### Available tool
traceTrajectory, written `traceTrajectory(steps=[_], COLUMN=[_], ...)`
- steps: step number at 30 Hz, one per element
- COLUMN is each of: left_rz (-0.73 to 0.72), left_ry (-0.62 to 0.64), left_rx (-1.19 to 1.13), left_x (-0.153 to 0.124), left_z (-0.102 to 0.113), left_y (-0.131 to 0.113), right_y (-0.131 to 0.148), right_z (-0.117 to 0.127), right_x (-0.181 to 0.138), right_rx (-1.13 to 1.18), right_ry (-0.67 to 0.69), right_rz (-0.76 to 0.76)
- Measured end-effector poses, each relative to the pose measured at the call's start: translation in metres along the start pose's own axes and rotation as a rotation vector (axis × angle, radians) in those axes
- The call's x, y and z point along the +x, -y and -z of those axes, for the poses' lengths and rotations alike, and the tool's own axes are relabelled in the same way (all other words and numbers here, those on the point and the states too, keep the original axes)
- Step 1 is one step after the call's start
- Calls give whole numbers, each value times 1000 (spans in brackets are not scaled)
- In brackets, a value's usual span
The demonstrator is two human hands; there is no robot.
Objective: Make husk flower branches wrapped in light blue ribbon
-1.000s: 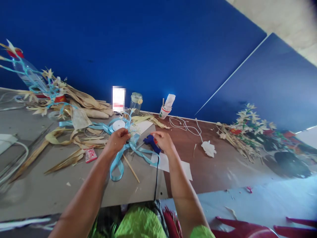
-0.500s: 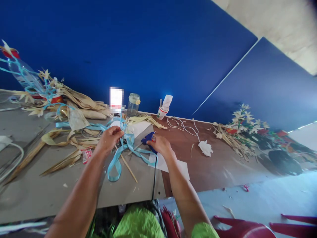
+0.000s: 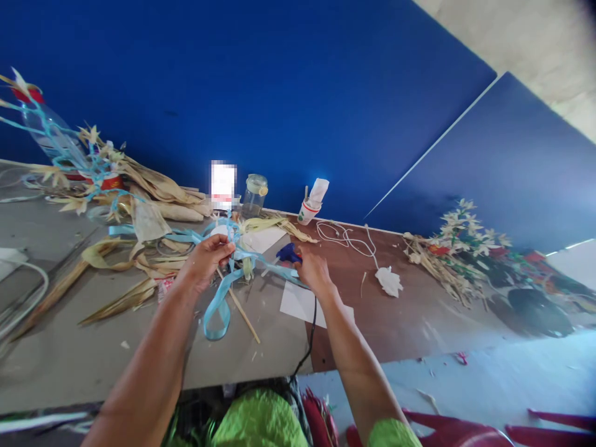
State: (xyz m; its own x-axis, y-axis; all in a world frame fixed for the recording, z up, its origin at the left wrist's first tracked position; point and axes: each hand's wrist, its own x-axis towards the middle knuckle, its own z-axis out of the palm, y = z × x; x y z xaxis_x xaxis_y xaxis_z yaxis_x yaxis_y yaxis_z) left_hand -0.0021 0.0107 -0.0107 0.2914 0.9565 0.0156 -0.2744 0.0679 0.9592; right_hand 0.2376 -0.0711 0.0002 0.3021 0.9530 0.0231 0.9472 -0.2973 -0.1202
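Note:
My left hand is closed in a pinch on light-blue ribbon, at the middle of the table. A loop of it hangs toward the front, and another length runs right to my other hand. My right hand is wrapped round a small blue glue gun with a black cord trailing off the front edge. Part of the glue gun is hidden by the fingers. A thin wooden stick lies just below my left hand. White paper lies under the right wrist.
Dried husks and a plastic bottle crowd the left. A glass jar, a paper cup and a white cable are along the blue wall. White flowers lie at the right.
My right hand has moved a little right with the glue gun, drawing its cord along. The ribbon beside it is straighter. My left hand keeps its pinch.

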Motion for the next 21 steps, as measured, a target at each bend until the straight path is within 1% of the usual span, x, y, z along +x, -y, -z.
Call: traceTrajectory(steps=[2, 4, 6, 8, 11, 12, 13, 15, 17, 19, 21], left_rz=[15, 16, 16, 24, 75, 103, 127, 156, 145, 117, 87], left_ry=[25, 23, 15, 26, 98, 131, 163, 209, 219, 204, 182], left_rx=[-76, -104, -111, -109, -107, -110, -113, -112, -103, -92, -95], left_x=[2, 3, 3, 2, -2, -3, -4, -6, -5, -4, -3], left_z=[2, 3, 3, 2, 0, 0, 0, 0, 1, 2, 1], left_y=[2, 3, 3, 1, -3, -4, -5, -6, -5, -4, -4], right_y=[-6, -13, -24, -38, -65, -74, -81, -90, -89, -79, -63], right_z=[-4, -9, -14, -14, -6, -3, 1, 6, 7, 5, -1], right_x=[-3, -8, -12, -11, -1, 4, 9, 17, 20, 19, 18], right_rx=[56, 137, 253, 405, 681, 786, 885, 989, 985, 907, 794], right_ry=[-75, -167, -306, -481, -740, -801, -827, -848, -804, -686, -518], right_rz=[18, 22, 3, -51, -97, -108, -122, -137, -134, -96, -27])
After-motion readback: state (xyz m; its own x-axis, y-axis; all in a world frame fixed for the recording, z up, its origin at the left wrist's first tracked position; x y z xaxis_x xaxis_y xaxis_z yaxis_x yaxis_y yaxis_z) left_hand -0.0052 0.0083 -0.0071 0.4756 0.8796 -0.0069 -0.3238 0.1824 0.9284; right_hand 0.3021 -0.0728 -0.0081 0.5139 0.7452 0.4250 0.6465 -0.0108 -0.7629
